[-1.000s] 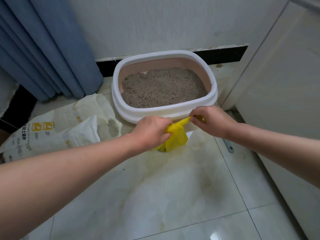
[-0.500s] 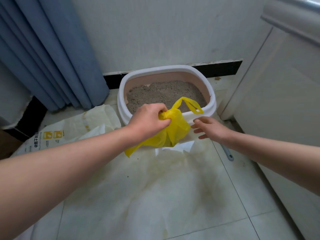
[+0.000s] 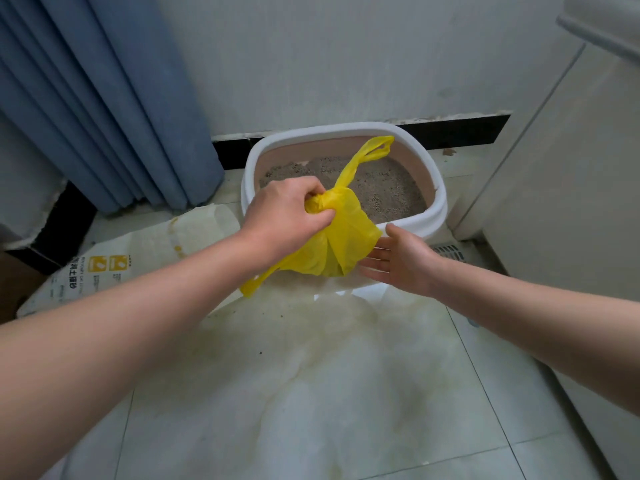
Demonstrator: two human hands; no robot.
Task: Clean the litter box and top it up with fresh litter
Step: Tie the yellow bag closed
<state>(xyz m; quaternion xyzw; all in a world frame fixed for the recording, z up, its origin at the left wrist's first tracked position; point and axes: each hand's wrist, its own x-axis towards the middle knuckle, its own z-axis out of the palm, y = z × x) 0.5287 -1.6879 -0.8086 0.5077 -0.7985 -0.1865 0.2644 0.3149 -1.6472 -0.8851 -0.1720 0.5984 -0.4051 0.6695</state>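
In front of the litter box [image 3: 429, 216], the left hand [image 3: 284, 216] has its fingers clamped on the yellow bag [image 3: 341, 242]; the right hand [image 3: 401, 259] waits beside it, fingers apart. A loose neck could spill waste onto the floor [image 3: 311, 393].

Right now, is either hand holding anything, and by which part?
The left hand grips the thin yellow plastic bag at its bunched neck; the right hand is open beside it.

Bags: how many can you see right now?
2. The yellow bag is bunched in the left hand before the litter box; the white litter sack lies on the floor, left. Others may be out of frame.
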